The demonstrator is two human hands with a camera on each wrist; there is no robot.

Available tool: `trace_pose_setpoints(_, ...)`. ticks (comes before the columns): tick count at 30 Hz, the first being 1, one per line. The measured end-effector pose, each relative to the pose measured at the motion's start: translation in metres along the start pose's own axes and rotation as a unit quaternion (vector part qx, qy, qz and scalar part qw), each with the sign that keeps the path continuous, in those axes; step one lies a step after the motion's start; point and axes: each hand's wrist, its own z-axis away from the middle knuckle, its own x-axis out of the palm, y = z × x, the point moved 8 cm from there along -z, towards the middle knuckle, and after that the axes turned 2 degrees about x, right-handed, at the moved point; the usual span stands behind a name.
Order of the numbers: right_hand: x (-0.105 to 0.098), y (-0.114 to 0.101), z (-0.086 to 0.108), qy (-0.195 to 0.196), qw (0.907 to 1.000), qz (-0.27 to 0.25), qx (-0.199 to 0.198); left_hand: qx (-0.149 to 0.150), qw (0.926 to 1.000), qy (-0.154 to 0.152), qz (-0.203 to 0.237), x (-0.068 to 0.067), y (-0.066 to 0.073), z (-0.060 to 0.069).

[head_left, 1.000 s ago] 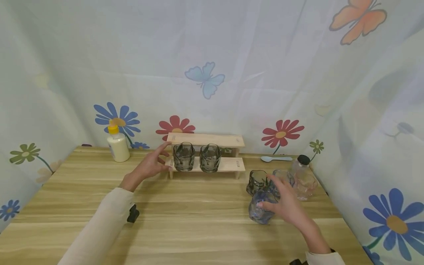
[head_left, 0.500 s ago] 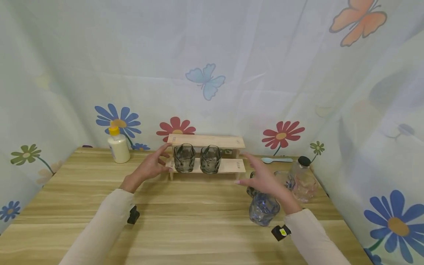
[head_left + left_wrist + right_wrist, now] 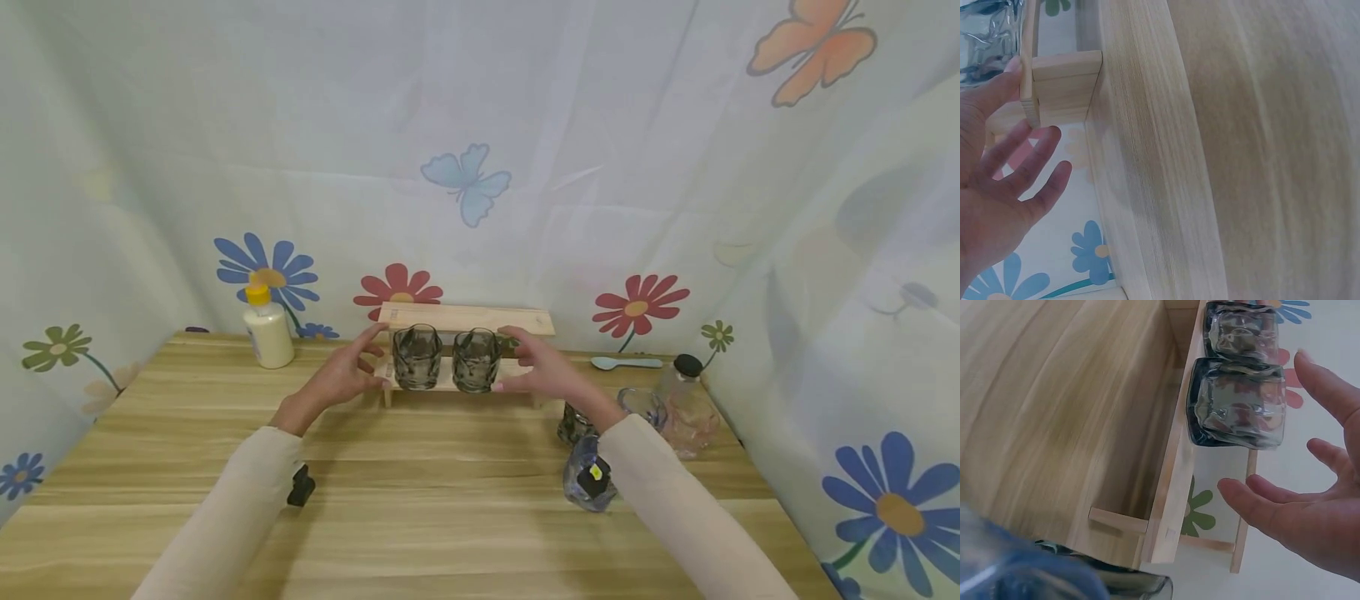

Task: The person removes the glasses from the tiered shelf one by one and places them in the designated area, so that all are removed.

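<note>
Two smoky grey glasses stand side by side on the lower step of a small two-tier wooden rack (image 3: 468, 317): the left glass (image 3: 417, 358) and the right glass (image 3: 476, 360). My left hand (image 3: 341, 373) rests against the rack's left end, thumb at the lower board and index finger near the upper one. In the left wrist view its other fingers (image 3: 1041, 153) spread loosely. My right hand (image 3: 546, 367) is beside the right glass, thumb and fingers spread. The right wrist view shows a gap between this hand (image 3: 1316, 494) and the glass (image 3: 1238, 403).
By my right forearm stand a blue-tinted glass (image 3: 585, 483), another smoky glass (image 3: 573, 425), a clear bluish glass (image 3: 643, 406) and a pinkish one (image 3: 692, 425). Behind them are a black-capped jar (image 3: 686, 367) and a pale spoon (image 3: 626, 362). A yellow-capped bottle (image 3: 268, 333) stands left.
My right hand has moved left and away from the blue-tinted glass, over to the right glass on the rack. My left hand stays at the rack's left end.
</note>
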Motion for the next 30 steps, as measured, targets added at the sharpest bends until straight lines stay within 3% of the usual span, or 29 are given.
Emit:
trace_pose_setpoints(6, 0.013, -0.003, -0.019, -0.022, 0.9996, 0.017, -0.006, 0.002, 1.0000, 0.001, -0.005, 0.002, -0.001, 0.001)
trace_pose_setpoints(13, 0.022, -0.007, -0.035, -0.018, 0.9978, 0.063, -0.006, 0.008, 0.9999, -0.001, -0.008, 0.003, 0.000, 0.001)
trace_pose_setpoints(30, 0.034, -0.007, -0.053, -0.010, 0.9981, 0.060, 0.014, 0.010, 0.9998, 0.004, -0.017, 0.001, -0.001, -0.001)
